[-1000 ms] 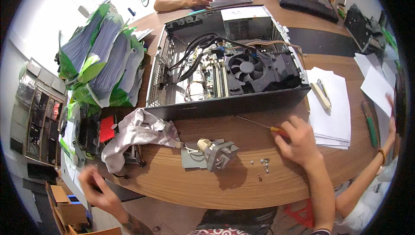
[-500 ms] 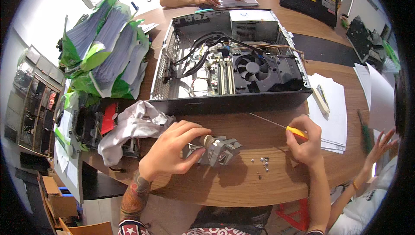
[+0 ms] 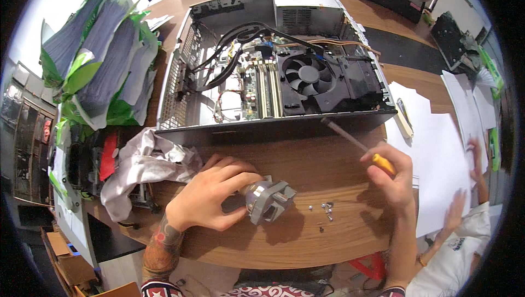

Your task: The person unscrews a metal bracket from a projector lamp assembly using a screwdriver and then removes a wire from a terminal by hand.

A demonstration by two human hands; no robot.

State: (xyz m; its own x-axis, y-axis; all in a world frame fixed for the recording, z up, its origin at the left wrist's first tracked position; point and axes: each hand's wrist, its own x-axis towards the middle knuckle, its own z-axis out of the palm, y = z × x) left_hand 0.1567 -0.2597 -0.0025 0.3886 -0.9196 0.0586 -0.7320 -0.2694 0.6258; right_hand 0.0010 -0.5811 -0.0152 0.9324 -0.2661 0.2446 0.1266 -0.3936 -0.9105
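The left hand (image 3: 210, 196) rests on the desk (image 3: 306, 160), its fingers (image 3: 240, 179) curled around a grey metal part (image 3: 269, 201) at their 3 o'clock. The right hand (image 3: 395, 174) is clenched on a screwdriver (image 3: 361, 146) pointing to 10 o'clock. Loose screws (image 3: 325, 209) lie between the hands.

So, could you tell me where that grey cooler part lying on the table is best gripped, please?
Probably by its two flat grey outer sides, from above. The cooler part lies tilted on the table, its round metal end under the left hand, so the free right end, facing the loose screws, is the open way in.
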